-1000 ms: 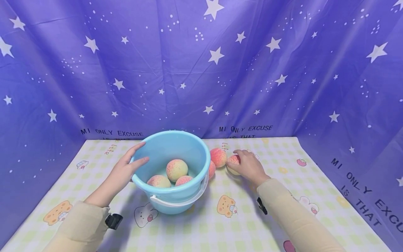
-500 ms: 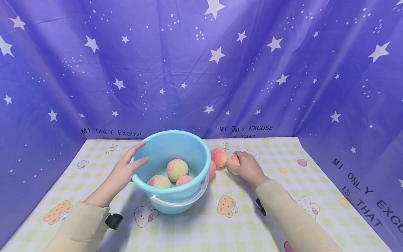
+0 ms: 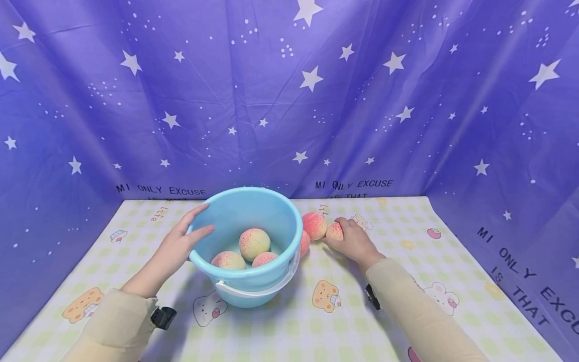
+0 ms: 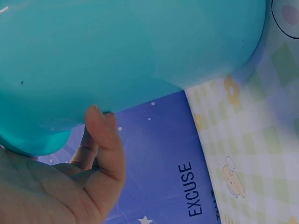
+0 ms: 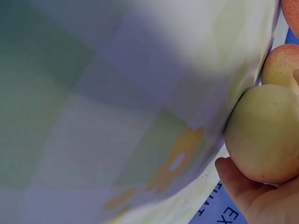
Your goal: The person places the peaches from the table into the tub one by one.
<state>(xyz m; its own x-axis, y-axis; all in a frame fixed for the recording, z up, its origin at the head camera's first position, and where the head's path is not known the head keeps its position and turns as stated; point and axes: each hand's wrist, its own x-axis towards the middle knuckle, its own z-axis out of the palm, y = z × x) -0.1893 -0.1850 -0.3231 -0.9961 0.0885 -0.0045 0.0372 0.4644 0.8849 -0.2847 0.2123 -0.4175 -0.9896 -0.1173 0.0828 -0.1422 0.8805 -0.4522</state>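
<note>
A light blue bucket (image 3: 246, 279) stands on the table to the left of centre, with several peaches, such as one yellow-pink peach (image 3: 255, 244), inside. My left hand (image 3: 178, 246) grips its left rim, thumb over the inside and fingers along the outer wall (image 4: 117, 56). To the right of the bucket, my right hand (image 3: 355, 241) holds a peach (image 3: 335, 231) low at the tablecloth. In the right wrist view this peach (image 5: 266, 135) shows its pale yellow side, with fingers curled beneath it. Beside it lie a redder peach (image 3: 314, 226) and another peach (image 3: 304, 244), partly hidden by the bucket.
A checked tablecloth (image 3: 362, 322) with cartoon prints covers the table. The bucket's white handle (image 3: 260, 291) hangs down on its near side. A purple star-patterned curtain (image 3: 271, 100) rises behind the table and along both sides.
My right hand has shifted slightly left and wrapped further round its peach, so less of the peach shows. The left hand and bucket have stayed in place.
</note>
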